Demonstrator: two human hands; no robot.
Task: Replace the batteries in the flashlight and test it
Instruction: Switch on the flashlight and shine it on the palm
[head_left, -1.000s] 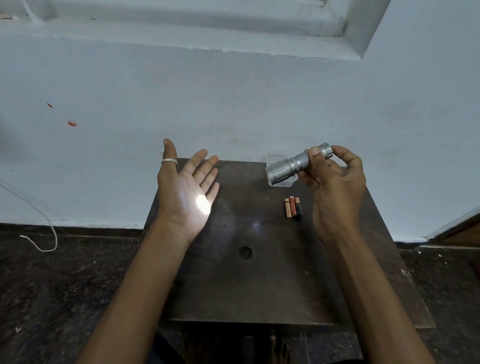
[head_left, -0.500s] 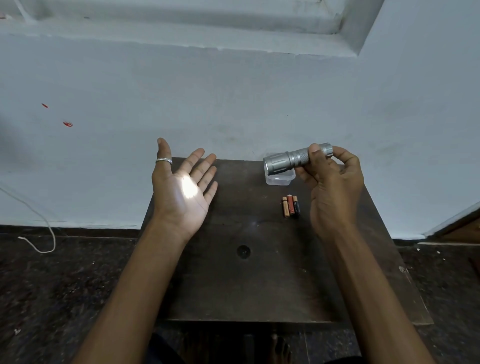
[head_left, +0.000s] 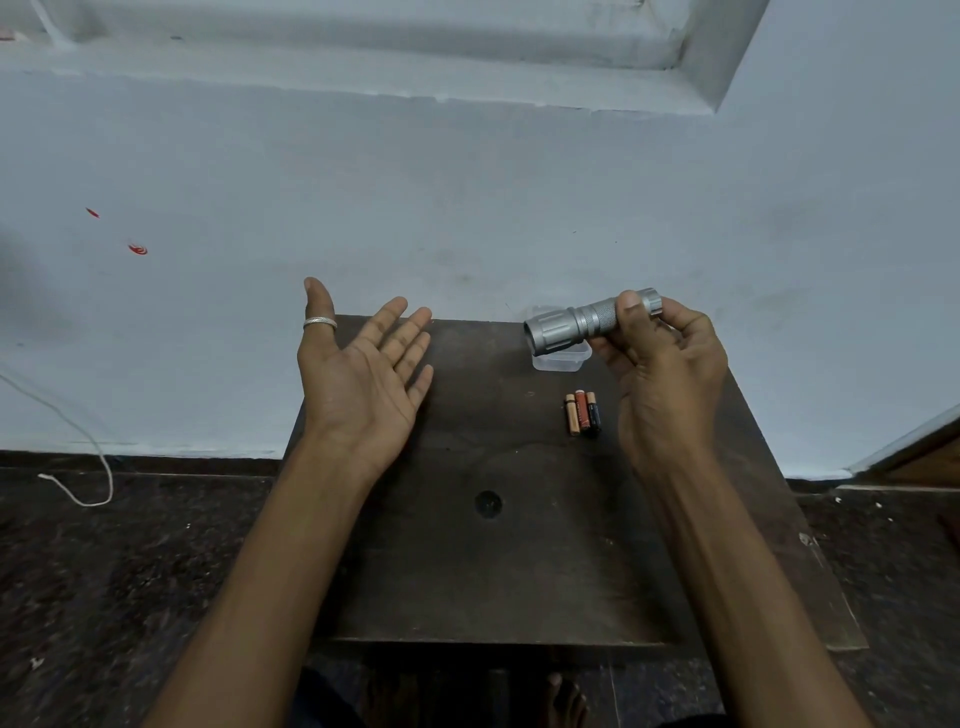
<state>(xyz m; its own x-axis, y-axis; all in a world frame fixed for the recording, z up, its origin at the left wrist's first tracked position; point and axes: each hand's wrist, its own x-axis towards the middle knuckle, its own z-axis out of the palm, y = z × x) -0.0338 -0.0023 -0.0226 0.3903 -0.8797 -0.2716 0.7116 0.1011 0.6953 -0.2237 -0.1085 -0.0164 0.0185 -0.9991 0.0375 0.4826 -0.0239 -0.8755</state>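
A: Where's the flashlight (head_left: 582, 325)?
B: The right grip (head_left: 660, 374) is clasping its tail above the counter (head_left: 493, 571), lens aiming toward the left grip (head_left: 363, 374), spread and empty.
A: Progress?
B: Seemingly testing; no beam is showing, three batteries (head_left: 583, 413) are lying alongside.

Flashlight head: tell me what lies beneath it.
A small clear plastic container sits on the dark table below the flashlight. Its far part is covered by the flashlight, so any contents cannot be seen.

A silver flashlight (head_left: 571, 326) is held nearly level in the right hand (head_left: 667, 379), head pointed left. Three small batteries (head_left: 583, 413) are laid side by side on the table (head_left: 519, 582).
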